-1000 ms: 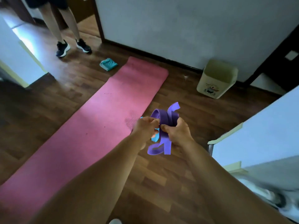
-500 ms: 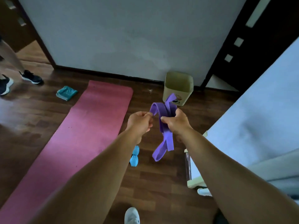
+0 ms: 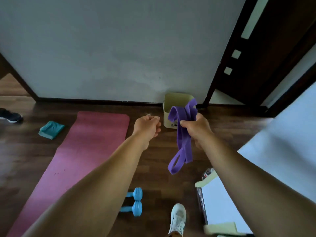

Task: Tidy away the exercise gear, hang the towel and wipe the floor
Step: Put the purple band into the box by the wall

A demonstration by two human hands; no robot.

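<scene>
Both hands are raised over the floor (image 3: pixel 222 134): the right hand (image 3: pixel 196 128) grips the bunched purple resistance band (image 3: pixel 182 137), loops dangling, probably gathered for storing; the left hand (image 3: pixel 147 126) hangs loosely curled and holds nothing. Pink mat (image 3: pixel 82 151), blue dumbbells (image 3: pixel 135 201) and folded teal towel (image 3: pixel 51 130) lie on the floor. My forearm covers part of the dumbbells; the bin (image 3: pixel 171 108) sits partly behind the band.

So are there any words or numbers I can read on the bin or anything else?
None can be read.
Bin: a small picture label low on its front, too blurred to read, partly behind the purple band that the right hand grips.
Can by the bed: red and dark markings, too small to read.
</scene>
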